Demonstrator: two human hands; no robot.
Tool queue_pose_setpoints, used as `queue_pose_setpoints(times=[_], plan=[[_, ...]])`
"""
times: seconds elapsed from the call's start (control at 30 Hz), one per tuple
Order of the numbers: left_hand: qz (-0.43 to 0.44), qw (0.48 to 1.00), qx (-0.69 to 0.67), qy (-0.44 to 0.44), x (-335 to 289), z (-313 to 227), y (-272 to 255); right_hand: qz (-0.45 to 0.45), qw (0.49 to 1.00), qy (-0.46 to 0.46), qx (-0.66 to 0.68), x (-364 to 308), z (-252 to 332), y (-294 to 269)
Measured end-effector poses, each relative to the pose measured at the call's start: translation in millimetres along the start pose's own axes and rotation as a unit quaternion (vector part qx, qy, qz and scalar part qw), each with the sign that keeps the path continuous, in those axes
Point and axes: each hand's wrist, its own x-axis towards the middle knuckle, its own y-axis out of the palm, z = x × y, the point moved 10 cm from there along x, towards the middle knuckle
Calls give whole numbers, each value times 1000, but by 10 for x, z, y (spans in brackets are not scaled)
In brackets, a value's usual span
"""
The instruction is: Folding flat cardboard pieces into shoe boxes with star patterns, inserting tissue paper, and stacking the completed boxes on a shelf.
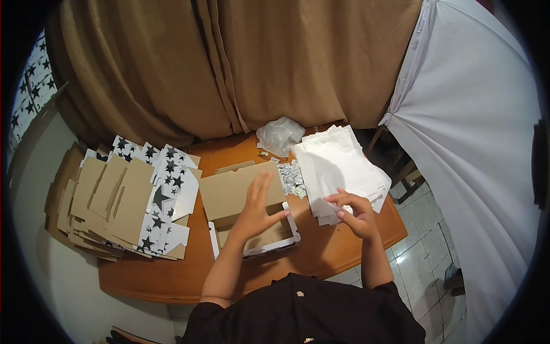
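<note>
Two bare hands are working over a round wooden table (321,258) in the lower middle of the frame, above the person's dark shirt (303,312). Nearest, the left hand (256,212) is lying flat on a small cardboard box (252,215) at the centre of the frame, its fingers spread wide and pressing on the raised brown lid, with the thumb stretched toward the right. That box is sitting open on the table, its white printed walls showing along the lower edge. Just right of it, the right hand (356,215) is hovering at the near edge of a stack of white paper sheets (338,169), fingers curled and the tips pinching what looks like one thin white sheet; how much it is holding I cannot tell.

Between the box and the white stack, a little heap of small printed packets (292,179) is lying on the wood. To the left of the frame, a wide pile of flat cardboard blanks (109,200) is spreading over the table's edge, some brown side up, some showing black stars on white. Farther up, a crumpled clear plastic bag (279,136) is resting at the table's far edge. Behind everything, a brown curtain (229,63) is hanging across the top, and a white curtain (475,143) is filling the right side above a tiled floor (421,252).
</note>
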Motion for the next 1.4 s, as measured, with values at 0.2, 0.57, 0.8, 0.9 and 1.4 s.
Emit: queue_pose_setpoints(times=[0.2, 0.57, 0.8, 0.9, 1.4], plan=[[15, 997, -70, 41, 81, -129, -416, -45, 956, -38, 286, -170, 289, -17], [-42, 956, -268, -111, -419, 75, -888, -236, 907, 63, 344, -20, 173, 138], [-195, 929, -258, -179, -751, 907, -1335, -124, 962, 176, 166, -99, -517, 923], [-220, 920, -250, -206, -851, 1265, -1385, -54, 958, 235, 157, -244, -1178, 1318], [-248, 920, 196, -233, -979, 1985, -792, -117, 910, 202, -343, -546, -1529, 1416]])
